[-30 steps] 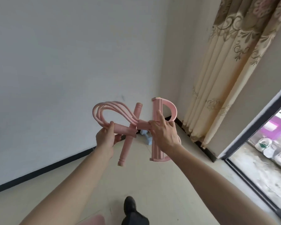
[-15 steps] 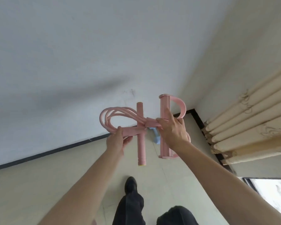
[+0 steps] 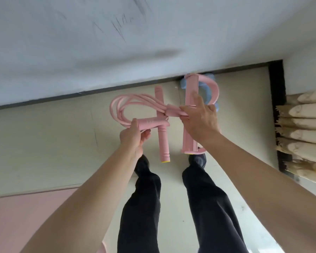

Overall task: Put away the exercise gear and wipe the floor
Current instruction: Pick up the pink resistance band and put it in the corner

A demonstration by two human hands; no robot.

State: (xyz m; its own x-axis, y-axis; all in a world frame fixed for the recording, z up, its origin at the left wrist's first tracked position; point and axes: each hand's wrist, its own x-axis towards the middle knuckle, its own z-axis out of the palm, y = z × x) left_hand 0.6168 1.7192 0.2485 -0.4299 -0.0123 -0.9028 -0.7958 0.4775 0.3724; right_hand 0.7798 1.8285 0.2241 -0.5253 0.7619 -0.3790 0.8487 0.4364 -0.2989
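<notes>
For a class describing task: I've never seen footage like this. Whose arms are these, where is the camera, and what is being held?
No machine here: a person wears a camera on the head, looking down past both arms to the floor. The left hand grips a foam sleeve of a pink pull-rope exerciser; the right hand holds its footplate end. On the floor lie a pink mat at lower left and something blue by the wall. A curtain hangs at the right.

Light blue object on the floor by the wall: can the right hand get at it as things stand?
Probably not yet: the right hand grips the pink plastic pedal bar, held in front of the light blue object lying at the black baseboard, so it is occupied.
</notes>
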